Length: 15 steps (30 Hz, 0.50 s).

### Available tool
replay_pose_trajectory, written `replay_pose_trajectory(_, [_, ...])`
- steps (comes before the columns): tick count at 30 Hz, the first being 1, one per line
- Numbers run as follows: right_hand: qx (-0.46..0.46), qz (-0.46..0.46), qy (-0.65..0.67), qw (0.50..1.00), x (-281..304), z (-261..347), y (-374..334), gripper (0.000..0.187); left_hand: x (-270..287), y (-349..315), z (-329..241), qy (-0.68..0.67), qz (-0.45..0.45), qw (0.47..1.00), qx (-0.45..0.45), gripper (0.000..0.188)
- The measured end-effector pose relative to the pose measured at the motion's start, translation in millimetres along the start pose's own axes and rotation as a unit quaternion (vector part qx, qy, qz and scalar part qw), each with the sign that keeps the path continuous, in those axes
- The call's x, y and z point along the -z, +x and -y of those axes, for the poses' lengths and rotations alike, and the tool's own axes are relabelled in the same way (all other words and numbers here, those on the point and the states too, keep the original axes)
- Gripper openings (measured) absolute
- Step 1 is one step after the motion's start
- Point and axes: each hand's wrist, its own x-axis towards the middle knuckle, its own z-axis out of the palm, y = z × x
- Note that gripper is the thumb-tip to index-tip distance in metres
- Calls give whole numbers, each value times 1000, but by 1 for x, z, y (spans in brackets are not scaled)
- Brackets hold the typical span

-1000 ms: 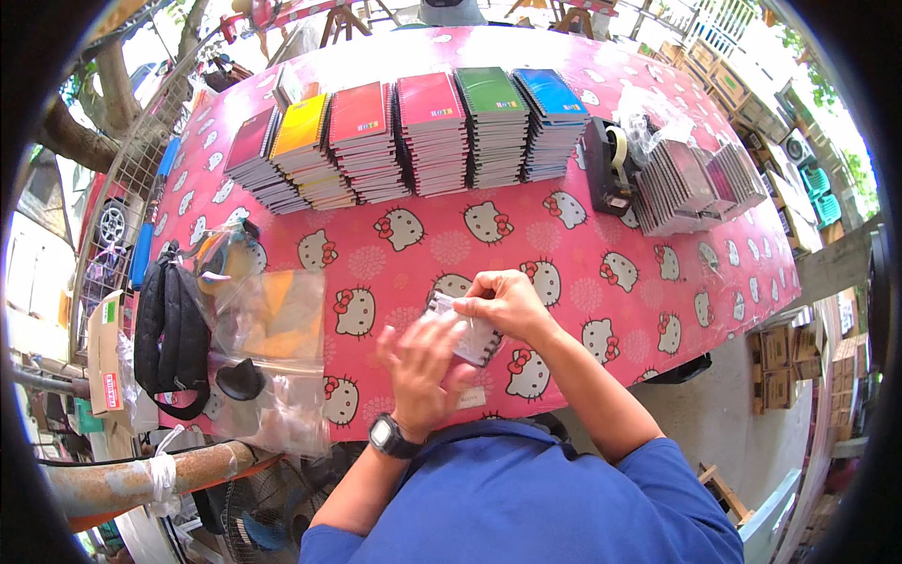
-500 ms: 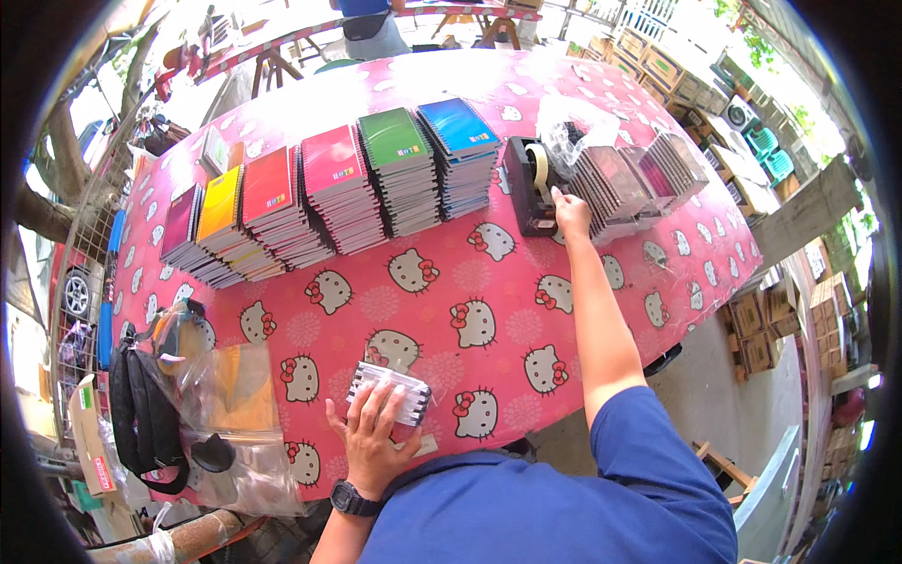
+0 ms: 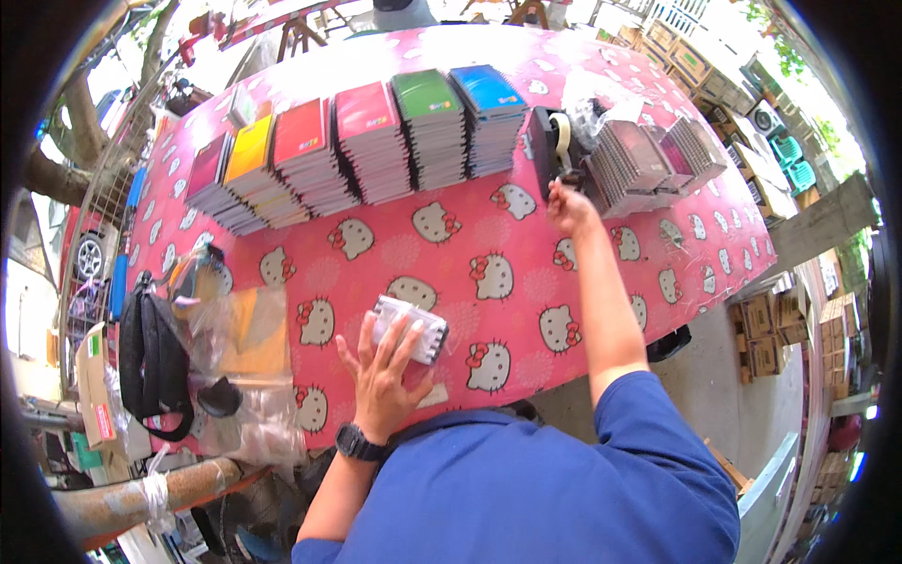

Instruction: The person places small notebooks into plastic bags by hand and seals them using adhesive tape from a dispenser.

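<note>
My left hand [image 3: 383,371], with a dark watch at its wrist, holds a small bundle of spiral notebooks [image 3: 421,329] on the table near me. Its fingers lie over the bundle's top and its thumb is at the near side. Clear plastic seems to cover the bundle. Farther off to the right, my right hand [image 3: 571,209] has its fingers pinched together at the near end of a black tape dispenser [image 3: 541,150]. A roll of tape [image 3: 561,136] sits in the dispenser. What is between the fingers is too small to make out.
Tall stacks of spiral notebooks [image 3: 376,150] in several colours stand in a row across the back. Right of the dispenser are wrapped small notebooks [image 3: 634,155] and crumpled clear plastic [image 3: 592,117]. A black bag [image 3: 155,362] and plastic sleeves [image 3: 258,338] lie at the left edge.
My right hand has drawn slightly toward me from the tape roll to the dispenser's near end, its fingers now pinched. The left hand stays on the bundle. The whole view has shifted.
</note>
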Motion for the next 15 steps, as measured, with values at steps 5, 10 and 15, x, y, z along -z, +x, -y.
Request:
replay_pose_trajectory(5, [174, -121, -210, 954, -34, 19, -40, 17, 7, 5, -4, 5, 19, 1000, 8, 70])
replay_pose_trajectory(10, [285, -234, -361, 857, 3, 10, -47, 21, 7, 0, -2, 29, -8, 1000, 3, 71])
replay_pose_trajectory(15, [136, -187, -254, 939, 36, -2, -33, 19, 6, 3, -5, 21, 0, 1000, 4, 69])
